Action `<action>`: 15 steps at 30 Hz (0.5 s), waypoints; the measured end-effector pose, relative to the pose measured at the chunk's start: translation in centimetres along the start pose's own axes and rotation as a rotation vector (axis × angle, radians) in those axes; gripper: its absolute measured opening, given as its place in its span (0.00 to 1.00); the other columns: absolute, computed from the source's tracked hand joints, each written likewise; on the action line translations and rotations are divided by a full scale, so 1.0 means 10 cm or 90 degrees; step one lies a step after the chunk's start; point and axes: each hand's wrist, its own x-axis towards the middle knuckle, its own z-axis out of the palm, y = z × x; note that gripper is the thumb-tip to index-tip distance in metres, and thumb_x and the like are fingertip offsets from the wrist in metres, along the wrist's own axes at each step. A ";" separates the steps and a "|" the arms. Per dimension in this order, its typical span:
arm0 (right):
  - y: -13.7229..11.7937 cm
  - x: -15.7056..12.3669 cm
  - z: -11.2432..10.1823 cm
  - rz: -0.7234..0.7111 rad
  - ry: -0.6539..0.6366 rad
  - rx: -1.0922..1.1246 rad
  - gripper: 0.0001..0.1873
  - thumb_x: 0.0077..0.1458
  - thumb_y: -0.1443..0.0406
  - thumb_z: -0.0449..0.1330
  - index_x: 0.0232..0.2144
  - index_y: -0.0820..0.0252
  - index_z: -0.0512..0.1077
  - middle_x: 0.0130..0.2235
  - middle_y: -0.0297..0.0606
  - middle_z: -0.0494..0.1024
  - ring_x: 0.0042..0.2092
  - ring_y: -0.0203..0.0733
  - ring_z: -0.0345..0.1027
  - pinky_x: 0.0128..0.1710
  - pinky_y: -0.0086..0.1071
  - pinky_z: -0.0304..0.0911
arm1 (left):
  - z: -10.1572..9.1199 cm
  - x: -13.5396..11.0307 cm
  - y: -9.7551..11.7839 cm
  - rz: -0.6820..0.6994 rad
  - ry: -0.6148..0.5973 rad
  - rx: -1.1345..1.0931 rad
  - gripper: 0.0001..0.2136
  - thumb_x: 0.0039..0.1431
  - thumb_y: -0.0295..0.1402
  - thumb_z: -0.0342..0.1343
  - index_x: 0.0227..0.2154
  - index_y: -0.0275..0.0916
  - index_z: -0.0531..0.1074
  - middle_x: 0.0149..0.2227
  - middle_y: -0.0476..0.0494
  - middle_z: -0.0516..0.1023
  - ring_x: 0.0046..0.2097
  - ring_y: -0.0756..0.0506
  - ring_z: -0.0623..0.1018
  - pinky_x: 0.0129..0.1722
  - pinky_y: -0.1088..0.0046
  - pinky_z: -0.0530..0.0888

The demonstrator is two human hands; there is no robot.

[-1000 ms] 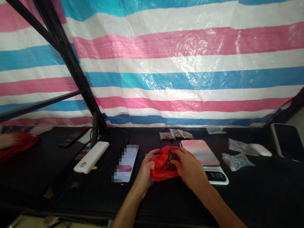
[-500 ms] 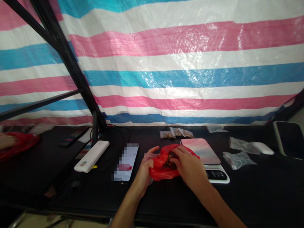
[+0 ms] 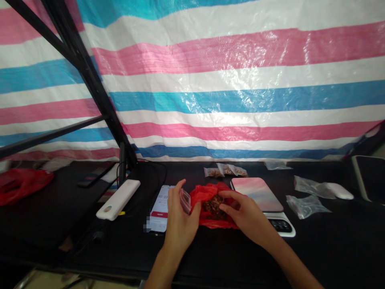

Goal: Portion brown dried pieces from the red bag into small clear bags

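Note:
My left hand point(image 3: 182, 224) holds a small clear zip bag point(image 3: 185, 200) between thumb and fingers, its mouth spread apart. Right beside it, on the black table, lies a red plastic bag point(image 3: 204, 192) with its top open. Dried brown pieces point(image 3: 212, 208) fill the red bag; their exact kind cannot be made out. My right hand point(image 3: 248, 212) reaches in from the right, thumb and forefinger closed on some of these pieces. A kitchen scale point(image 3: 258, 193) with a pinkish plate stands just behind my right hand.
Filled small packets point(image 3: 230, 170) lie behind the red bag. Clear bags point(image 3: 308, 206) and a white case point(image 3: 339, 191) are at the right. On the left are a phone point(image 3: 159, 214), a white power bank point(image 3: 118, 199) and cables. A black frame bar point(image 3: 99, 96) slants down.
My left hand has let go of the red bag's edge and shifted left, now holding the clear bag open and upright. My right hand has drawn back slightly, exposing more brown pieces.

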 end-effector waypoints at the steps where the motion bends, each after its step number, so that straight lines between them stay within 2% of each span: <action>1: 0.01 0.00 0.00 -0.003 0.008 0.009 0.19 0.58 0.61 0.61 0.50 0.57 0.79 0.49 0.42 0.84 0.47 0.48 0.78 0.51 0.42 0.69 | -0.03 -0.02 0.03 0.021 -0.004 0.000 0.29 0.59 0.28 0.58 0.63 0.44 0.59 0.54 0.39 0.67 0.55 0.40 0.71 0.60 0.54 0.68; 4: -0.03 -0.01 -0.01 -0.007 0.037 -0.005 0.17 0.57 0.60 0.62 0.48 0.56 0.80 0.47 0.42 0.84 0.46 0.49 0.78 0.49 0.42 0.71 | -0.09 -0.11 0.13 0.094 0.014 -0.009 0.32 0.61 0.28 0.56 0.67 0.44 0.54 0.56 0.37 0.63 0.58 0.39 0.68 0.60 0.53 0.67; 6: -0.08 -0.02 -0.04 -0.017 0.050 -0.010 0.17 0.57 0.59 0.62 0.48 0.56 0.80 0.44 0.41 0.85 0.45 0.49 0.78 0.47 0.42 0.72 | -0.10 -0.20 0.15 0.135 0.055 -0.008 0.31 0.63 0.29 0.56 0.67 0.44 0.54 0.56 0.37 0.63 0.58 0.38 0.68 0.60 0.54 0.68; 8: -0.13 -0.04 -0.07 -0.032 0.055 0.006 0.19 0.57 0.58 0.62 0.49 0.57 0.80 0.41 0.41 0.85 0.42 0.48 0.78 0.45 0.41 0.73 | -0.07 -0.28 0.15 0.151 0.058 -0.021 0.30 0.65 0.29 0.55 0.68 0.45 0.53 0.56 0.37 0.65 0.57 0.40 0.69 0.58 0.57 0.70; 11: -0.20 -0.09 -0.13 -0.071 0.051 0.065 0.20 0.57 0.57 0.63 0.50 0.56 0.79 0.39 0.40 0.84 0.39 0.45 0.77 0.42 0.38 0.74 | 0.01 -0.34 0.12 0.120 -0.023 -0.044 0.28 0.68 0.30 0.54 0.67 0.48 0.53 0.54 0.39 0.69 0.54 0.43 0.73 0.55 0.62 0.73; 15: -0.29 -0.17 -0.16 -0.161 0.011 0.110 0.18 0.59 0.58 0.64 0.50 0.52 0.78 0.49 0.40 0.82 0.49 0.46 0.76 0.54 0.40 0.71 | 0.08 -0.29 0.09 0.044 -0.094 -0.026 0.24 0.70 0.31 0.52 0.65 0.48 0.57 0.50 0.42 0.76 0.49 0.44 0.78 0.51 0.64 0.75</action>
